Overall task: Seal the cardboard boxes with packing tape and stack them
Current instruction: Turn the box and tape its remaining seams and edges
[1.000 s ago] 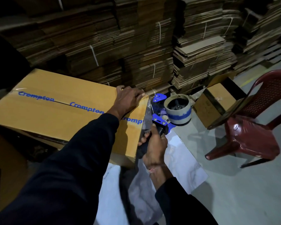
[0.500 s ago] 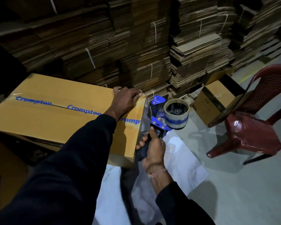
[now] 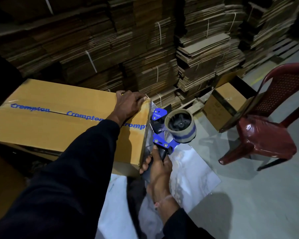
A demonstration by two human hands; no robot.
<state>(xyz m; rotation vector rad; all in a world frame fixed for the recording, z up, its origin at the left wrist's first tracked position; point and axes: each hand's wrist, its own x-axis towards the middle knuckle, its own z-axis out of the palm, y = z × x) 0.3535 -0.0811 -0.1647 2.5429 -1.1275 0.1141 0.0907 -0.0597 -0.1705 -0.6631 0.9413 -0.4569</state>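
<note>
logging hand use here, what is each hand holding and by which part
The right hand grips the tape dispenser by its black handle. The left hand holds nothing; it presses on the far right corner of the cardboard box.

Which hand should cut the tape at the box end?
Right hand: it already grips the dispenser at the box's end. The left hand rests on the top corner, steadying it.
</note>
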